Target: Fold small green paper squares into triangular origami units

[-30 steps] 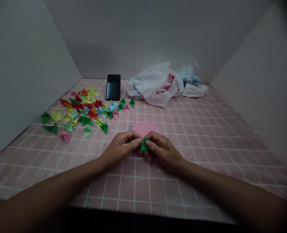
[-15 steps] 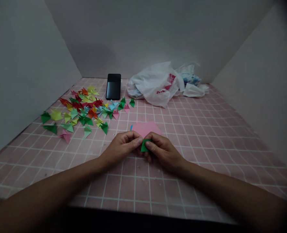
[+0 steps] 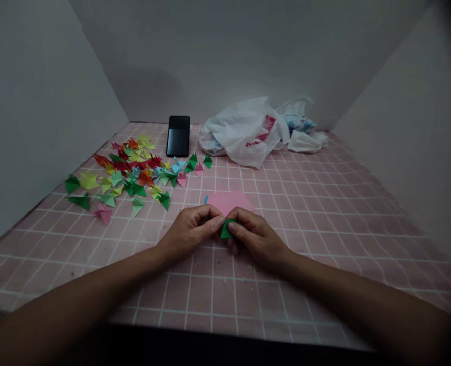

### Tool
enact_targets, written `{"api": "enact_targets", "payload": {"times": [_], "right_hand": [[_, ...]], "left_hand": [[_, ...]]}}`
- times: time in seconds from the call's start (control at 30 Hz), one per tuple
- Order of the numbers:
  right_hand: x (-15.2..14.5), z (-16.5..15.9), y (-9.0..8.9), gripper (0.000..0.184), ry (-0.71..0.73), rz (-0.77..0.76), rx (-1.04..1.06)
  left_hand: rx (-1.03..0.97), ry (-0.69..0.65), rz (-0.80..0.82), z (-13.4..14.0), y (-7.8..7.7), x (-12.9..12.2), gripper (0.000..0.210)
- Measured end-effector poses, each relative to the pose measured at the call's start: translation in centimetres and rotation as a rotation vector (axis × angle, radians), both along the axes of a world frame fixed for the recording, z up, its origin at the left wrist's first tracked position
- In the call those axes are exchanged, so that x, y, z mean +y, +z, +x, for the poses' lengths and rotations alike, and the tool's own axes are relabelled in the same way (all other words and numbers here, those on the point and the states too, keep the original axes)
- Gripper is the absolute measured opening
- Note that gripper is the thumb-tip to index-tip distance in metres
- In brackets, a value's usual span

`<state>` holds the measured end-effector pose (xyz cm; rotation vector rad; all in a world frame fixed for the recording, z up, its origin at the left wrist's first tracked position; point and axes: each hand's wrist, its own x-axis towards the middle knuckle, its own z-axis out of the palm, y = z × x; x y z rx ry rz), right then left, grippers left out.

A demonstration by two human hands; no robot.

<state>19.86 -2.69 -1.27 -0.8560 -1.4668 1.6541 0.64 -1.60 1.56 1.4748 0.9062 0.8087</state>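
A small folded piece of green paper (image 3: 226, 230) is pinched between both hands, just above the table. My left hand (image 3: 195, 226) is closed, its thumb and forefinger tips at the paper's upper left edge. My right hand (image 3: 259, 235) grips the paper with the thumb across its front. Part of the paper is hidden behind the right thumb and fingers. Right behind the hands lie flat pink paper sheets (image 3: 231, 200), with a bit of blue (image 3: 206, 200) at their left edge.
Many folded paper cranes (image 3: 134, 187) in several colours spread over the left of the pink checked tablecloth (image 3: 225, 300). At the back are a black phone (image 3: 178, 136), a white plastic bag (image 3: 238, 129) and a blue-and-white packet (image 3: 301, 123). Pale walls enclose the table's sides and back.
The hands stay almost in the same place. The green paper has shifted very slightly to the left between the fingertips. Nothing else has visibly moved.
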Motion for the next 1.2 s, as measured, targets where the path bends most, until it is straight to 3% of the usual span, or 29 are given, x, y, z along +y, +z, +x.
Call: {"api": "enact_targets", "payload": {"times": [0.33, 0.53, 0.63, 0.8, 1.03, 1.2], "right_hand": [[-0.5, -0.3, -0.4, 0.016, -0.073, 0.018, 0.013], [-0.6, -0.3, -0.4, 0.009, -0.159, 0.188, -0.029], [-0.4, -0.2, -0.3, 0.003, -0.167, 0.191, -0.039], [-0.3, -0.2, 0.0, 0.008, -0.158, 0.171, -0.071], [-0.1, -0.1, 0.4, 0.010, -0.190, 0.308, -0.173], [0.0, -0.1, 0.3, 0.009, -0.196, 0.324, -0.191]], "left_hand": [[0.125, 0.109, 0.051, 0.3, -0.7, -0.3, 0.018], [0.086, 0.094, -0.012, 0.5, -0.7, -0.2, 0.019], [0.095, 0.094, 0.005, 0.5, -0.7, -0.2, 0.018], [0.136, 0.122, 0.074, 0.6, -0.6, -0.5, 0.017], [0.197, 0.161, 0.117, 0.9, -0.5, -1.0, 0.016], [0.160, 0.137, 0.095, 0.8, -0.7, -1.1, 0.017]]}}
